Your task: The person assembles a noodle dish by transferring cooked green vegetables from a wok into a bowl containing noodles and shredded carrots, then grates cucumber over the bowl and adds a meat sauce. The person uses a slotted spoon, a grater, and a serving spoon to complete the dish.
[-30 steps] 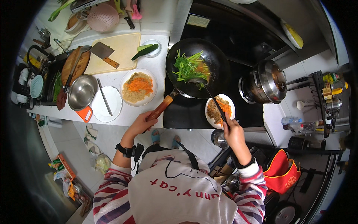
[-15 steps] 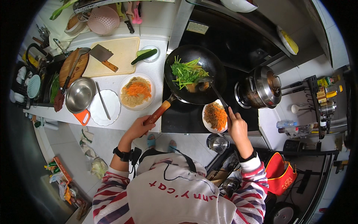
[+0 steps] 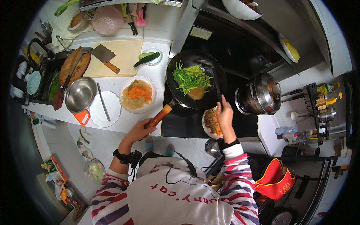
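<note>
My left hand (image 3: 141, 130) is wrapped round the wooden handle of a black wok (image 3: 179, 98) on the stove. In the wok lies a heap of chopped green stalks and leaves (image 3: 191, 78), with a patch of brownish liquid (image 3: 196, 94) at its near side. My right hand (image 3: 225, 116) grips the dark handle of a long spatula (image 3: 217, 85), which reaches into the wok's right side, apart from the greens. Under my right hand, partly hidden, is a plate of shredded carrot and brown shreds (image 3: 212, 123).
Left of the stove are a plate of noodles and carrot strips (image 3: 137, 94), a white plate with chopsticks (image 3: 98, 118), a steel bowl (image 3: 80, 94), and a cleaver (image 3: 103, 54) on a cutting board (image 3: 129, 50). A lidded steel pot (image 3: 265, 93) occupies the right burner.
My right hand has moved a little left and up, swinging the spatula from the greens' near edge to the wok's far right side. My left hand keeps its grip on the wok handle.
</note>
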`<state>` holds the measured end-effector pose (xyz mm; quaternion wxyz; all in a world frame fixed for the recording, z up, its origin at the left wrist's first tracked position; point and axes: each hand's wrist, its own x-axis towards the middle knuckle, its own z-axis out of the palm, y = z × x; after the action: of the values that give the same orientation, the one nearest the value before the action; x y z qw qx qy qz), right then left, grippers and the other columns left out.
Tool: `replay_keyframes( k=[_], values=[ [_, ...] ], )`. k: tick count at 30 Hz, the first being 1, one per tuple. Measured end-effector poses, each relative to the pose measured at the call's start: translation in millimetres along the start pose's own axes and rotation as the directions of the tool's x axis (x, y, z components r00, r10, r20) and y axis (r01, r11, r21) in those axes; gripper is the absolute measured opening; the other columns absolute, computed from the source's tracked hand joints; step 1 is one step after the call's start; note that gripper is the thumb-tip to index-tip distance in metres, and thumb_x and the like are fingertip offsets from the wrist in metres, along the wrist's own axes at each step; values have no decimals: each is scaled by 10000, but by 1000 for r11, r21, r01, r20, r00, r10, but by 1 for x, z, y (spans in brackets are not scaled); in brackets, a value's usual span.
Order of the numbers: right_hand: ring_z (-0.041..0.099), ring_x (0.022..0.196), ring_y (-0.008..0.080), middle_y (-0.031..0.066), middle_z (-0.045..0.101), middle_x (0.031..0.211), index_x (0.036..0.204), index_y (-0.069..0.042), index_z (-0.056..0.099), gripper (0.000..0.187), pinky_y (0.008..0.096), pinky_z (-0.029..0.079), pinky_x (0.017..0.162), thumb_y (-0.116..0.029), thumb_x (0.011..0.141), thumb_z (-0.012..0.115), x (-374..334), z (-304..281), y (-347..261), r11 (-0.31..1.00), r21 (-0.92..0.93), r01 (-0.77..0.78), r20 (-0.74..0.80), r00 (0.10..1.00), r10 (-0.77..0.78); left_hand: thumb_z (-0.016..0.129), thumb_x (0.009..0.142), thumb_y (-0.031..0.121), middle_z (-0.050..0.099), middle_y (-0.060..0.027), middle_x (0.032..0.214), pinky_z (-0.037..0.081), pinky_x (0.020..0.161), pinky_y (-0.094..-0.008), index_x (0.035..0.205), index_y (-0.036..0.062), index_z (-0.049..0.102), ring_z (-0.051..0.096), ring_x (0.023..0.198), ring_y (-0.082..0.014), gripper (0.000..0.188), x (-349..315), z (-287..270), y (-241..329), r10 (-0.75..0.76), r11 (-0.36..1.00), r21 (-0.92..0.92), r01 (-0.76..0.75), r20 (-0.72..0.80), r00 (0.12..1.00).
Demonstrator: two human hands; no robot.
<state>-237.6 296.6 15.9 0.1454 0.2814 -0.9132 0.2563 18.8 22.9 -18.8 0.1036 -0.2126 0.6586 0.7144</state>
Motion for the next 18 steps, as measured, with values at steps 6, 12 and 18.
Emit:
replay_keyframes(
  k=[6,12,18],
  values=[
    [610,692,360,233,608,808,1194,-46,578,361,409,487,612,-123,842,590,-26,-11,-18,999,2,42,35,999,-42,653,834,198,518,8,659,359,425,-208,1153,16,533,466,479,-66,387,-1,1,0,13,999,38,-13,-4,1000],
    [591,686,192,182,669,858,1220,-15,550,382,297,470,668,-137,861,602,-3,4,-31,805,393,-445,287,891,353,643,841,209,512,12,649,370,438,-214,1136,31,542,463,486,-68,359,-3,4,7,-14,998,57,14,-8,1000],
    [337,552,49,14,535,668,1236,-32,545,378,216,348,491,-131,875,597,-19,21,-26,751,516,-411,357,901,247,640,840,202,510,16,641,386,452,-215,1119,36,547,472,496,-70,338,-5,3,13,-18,998,69,17,15,1000]
  ],
)
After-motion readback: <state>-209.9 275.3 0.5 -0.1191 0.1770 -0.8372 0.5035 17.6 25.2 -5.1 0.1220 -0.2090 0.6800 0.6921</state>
